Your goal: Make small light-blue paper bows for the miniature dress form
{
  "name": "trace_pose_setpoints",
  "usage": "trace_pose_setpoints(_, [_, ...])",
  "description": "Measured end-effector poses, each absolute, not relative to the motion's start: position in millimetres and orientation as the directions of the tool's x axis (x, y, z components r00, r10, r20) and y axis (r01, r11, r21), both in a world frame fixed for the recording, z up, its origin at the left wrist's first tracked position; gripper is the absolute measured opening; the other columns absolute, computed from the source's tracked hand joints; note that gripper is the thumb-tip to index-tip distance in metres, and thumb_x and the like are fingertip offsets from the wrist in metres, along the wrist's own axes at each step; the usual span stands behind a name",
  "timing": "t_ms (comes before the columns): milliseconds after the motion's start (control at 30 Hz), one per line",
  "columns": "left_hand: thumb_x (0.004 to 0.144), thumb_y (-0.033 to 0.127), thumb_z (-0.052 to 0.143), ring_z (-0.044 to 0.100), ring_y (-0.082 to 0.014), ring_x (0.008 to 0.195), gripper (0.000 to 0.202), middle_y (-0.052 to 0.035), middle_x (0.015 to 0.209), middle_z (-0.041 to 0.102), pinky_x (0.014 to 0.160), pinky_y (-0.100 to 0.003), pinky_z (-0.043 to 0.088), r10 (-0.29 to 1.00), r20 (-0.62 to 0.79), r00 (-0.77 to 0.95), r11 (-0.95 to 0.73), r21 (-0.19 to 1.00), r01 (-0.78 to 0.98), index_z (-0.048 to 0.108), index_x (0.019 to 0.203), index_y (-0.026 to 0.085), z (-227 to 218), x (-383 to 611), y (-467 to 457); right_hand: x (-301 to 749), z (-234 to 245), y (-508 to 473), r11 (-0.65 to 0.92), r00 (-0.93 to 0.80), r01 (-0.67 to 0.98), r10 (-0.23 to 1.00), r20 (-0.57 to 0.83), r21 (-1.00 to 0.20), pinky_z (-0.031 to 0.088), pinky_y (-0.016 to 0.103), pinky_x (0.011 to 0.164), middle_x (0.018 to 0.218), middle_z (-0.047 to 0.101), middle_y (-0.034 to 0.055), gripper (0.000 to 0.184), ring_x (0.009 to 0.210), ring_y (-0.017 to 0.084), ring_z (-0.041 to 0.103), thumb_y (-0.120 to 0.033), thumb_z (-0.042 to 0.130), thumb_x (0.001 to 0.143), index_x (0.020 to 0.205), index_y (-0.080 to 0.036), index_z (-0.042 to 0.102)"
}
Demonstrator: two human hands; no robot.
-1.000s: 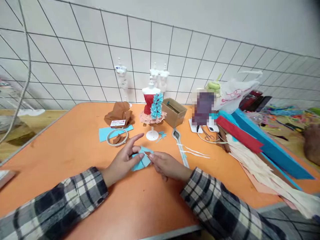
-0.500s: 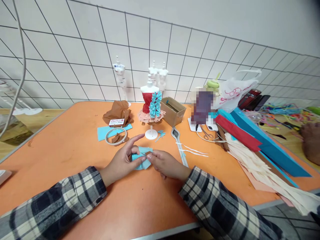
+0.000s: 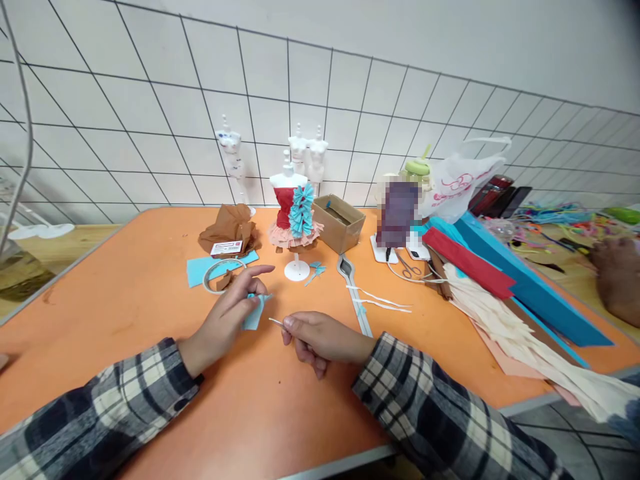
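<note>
My left hand (image 3: 227, 313) pinches a small folded piece of light blue crepe paper (image 3: 255, 311) just above the orange table (image 3: 150, 280), its index finger stretched out. My right hand (image 3: 315, 335) is closed in a pinch on a thin needle (image 3: 276, 323) whose tip points left toward the blue piece, a small gap between them. Behind the hands stands a small white mannequin (image 3: 293, 213) in a red bodice with a blue ruffle and a pink skirt.
A tape roll (image 3: 220, 275), blue sheet and brown paper bundle (image 3: 230, 227) lie left of the mannequin. A cardboard box (image 3: 337, 222), a ruler (image 3: 355, 293), scissors (image 3: 409, 269) and stacked red, blue and cream paper (image 3: 500, 287) fill the right. A wire grid wall stands behind.
The hands have drawn apart: my left hand pulled the blue piece to the left, and my right hand now shows the needle free of the paper.
</note>
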State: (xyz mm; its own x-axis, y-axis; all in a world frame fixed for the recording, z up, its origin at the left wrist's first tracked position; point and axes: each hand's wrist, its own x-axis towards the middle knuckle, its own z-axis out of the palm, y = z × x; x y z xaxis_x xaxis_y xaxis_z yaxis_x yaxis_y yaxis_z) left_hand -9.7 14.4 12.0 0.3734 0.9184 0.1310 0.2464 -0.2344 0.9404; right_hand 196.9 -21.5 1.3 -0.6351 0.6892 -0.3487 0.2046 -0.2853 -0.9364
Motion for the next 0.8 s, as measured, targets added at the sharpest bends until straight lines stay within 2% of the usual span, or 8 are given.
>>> trace_pose_setpoints(133, [0.085,0.029,0.048,0.046,-0.0124,0.059,0.042,0.0010,0.077,0.046,0.050,-0.022,0.038,0.935,-0.011,0.355,0.002,1.000,0.025,0.047,0.127,0.022,5.0,-2.9,14.3,193.0,-0.1,-24.2,-0.324,-0.694,0.058,0.667,-0.271,-0.944,0.040,0.017,0.039,0.061,0.065,-0.0003,0.039,0.041,0.012,0.058,-0.058,0.024,0.096,0.091,-0.022,0.039])
trace_pose_setpoints(233, [0.084,0.027,0.056,0.047,-0.0111,0.061,0.043,0.0019,0.078,0.049,0.052,-0.020,0.039,0.945,0.005,0.327,0.005,1.000,-0.031,0.048,0.126,0.023,4.5,0.6,13.5,190.8,-2.5,-24.9,-0.336,-0.710,0.017,0.660,-0.248,-0.942,0.039,0.017,0.041,0.071,0.071,0.0040,0.042,0.043,0.012,0.060,-0.063,0.024,0.094,0.093,-0.022,0.036])
trace_pose_setpoints(367, [0.086,0.027,0.059,0.053,-0.0109,0.064,0.041,0.0021,0.078,0.053,0.055,-0.020,0.042,0.936,0.060,0.347,-0.029,0.995,-0.093,0.049,0.126,0.025,6.7,3.0,9.8,190.4,-4.0,-24.6,-0.344,-0.671,0.062,0.680,-0.294,-0.937,0.038,0.018,0.041,0.078,0.074,0.0074,0.045,0.040,0.011,0.057,-0.065,0.021,0.094,0.095,-0.022,0.036])
trace_pose_setpoints(533, [0.086,0.027,0.060,0.059,-0.0130,0.063,0.043,0.0019,0.080,0.055,0.057,-0.024,0.047,0.905,0.058,0.421,0.022,0.983,-0.182,0.047,0.128,0.027,4.8,2.8,7.4,193.6,0.8,-25.2,-0.276,-0.682,0.047,0.694,-0.233,-0.960,0.033,0.017,0.037,0.070,0.072,0.0030,0.046,0.035,0.009,0.051,-0.064,0.023,0.094,0.095,-0.021,0.039])
trace_pose_setpoints(633, [0.086,0.028,0.061,0.061,-0.0144,0.068,0.045,0.0010,0.084,0.057,0.062,-0.026,0.050,0.917,0.057,0.395,0.021,0.982,-0.189,0.046,0.128,0.028,3.6,1.3,9.2,196.5,3.4,-24.3,-0.245,-0.701,0.035,0.685,-0.199,-0.969,0.027,0.017,0.034,0.062,0.068,-0.0005,0.046,0.032,0.008,0.047,-0.063,0.024,0.094,0.093,-0.021,0.043])
trace_pose_setpoints(800, [0.086,0.035,0.061,0.055,-0.0118,0.065,0.038,0.0010,0.079,0.058,0.055,-0.020,0.042,0.957,0.027,0.290,0.004,0.994,-0.106,0.054,0.121,0.023,4.6,0.8,10.8,198.0,-1.9,-17.8,-0.173,-0.545,-0.091,0.833,-0.096,-0.981,0.030,0.017,0.036,0.058,0.064,-0.0023,0.043,0.033,0.007,0.045,-0.057,0.026,0.096,0.087,-0.019,0.044])
